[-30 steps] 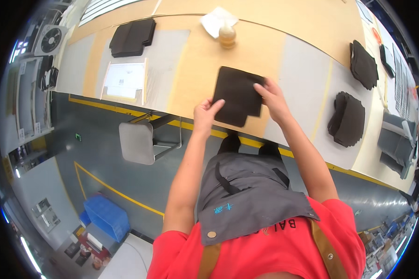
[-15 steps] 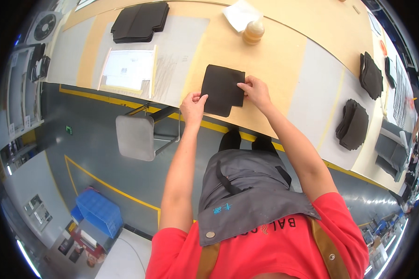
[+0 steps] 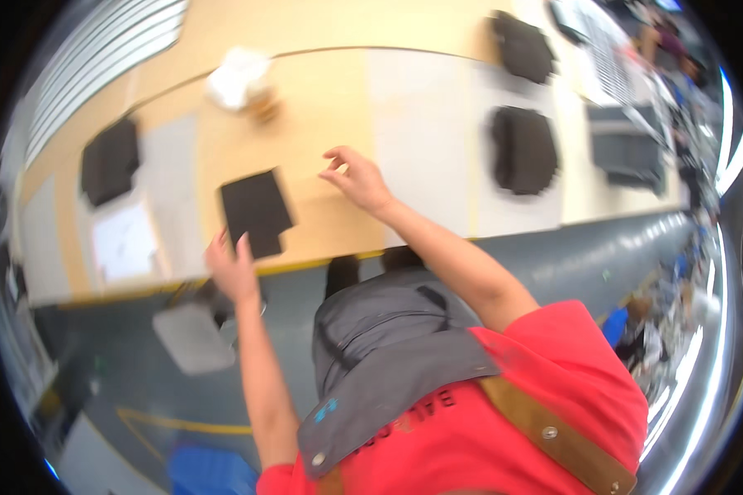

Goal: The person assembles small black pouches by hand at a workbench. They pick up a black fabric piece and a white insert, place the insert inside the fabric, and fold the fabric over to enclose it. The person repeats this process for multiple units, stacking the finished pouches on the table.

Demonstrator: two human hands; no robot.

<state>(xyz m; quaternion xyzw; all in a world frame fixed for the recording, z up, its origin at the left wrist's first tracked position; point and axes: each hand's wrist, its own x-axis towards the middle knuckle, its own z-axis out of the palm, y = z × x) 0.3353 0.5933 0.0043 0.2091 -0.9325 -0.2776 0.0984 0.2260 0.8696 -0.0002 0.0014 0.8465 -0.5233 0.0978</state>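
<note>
The fingers of both hands, which were pressing the black fabric piece (image 3: pixel 256 213) half a second ago, are now spread and empty, the left hand (image 3: pixel 233 268) by its near edge, the right hand (image 3: pixel 357 179) lifted away beside it, so the piece lies released on the wooden table (image 3: pixel 330 107).

A: Hands?
B: Left hand (image 3: pixel 233 271) open at the near edge of the counter (image 3: pixel 338 107), fingertips just beside the flat black piece (image 3: pixel 256 211). Can't tell if it's touching. Right hand (image 3: pixel 357 178) open, fingers loosely curled, over bare counter to the right of the piece, holding nothing.
A: Rest?
B: Black stack (image 3: pixel 523 148) well right, another black stack (image 3: pixel 110 161) far left, white sheet (image 3: pixel 124 241) near it. White crumpled thing (image 3: pixel 233 76) by a small jar (image 3: pixel 263 106). Blurry.
</note>
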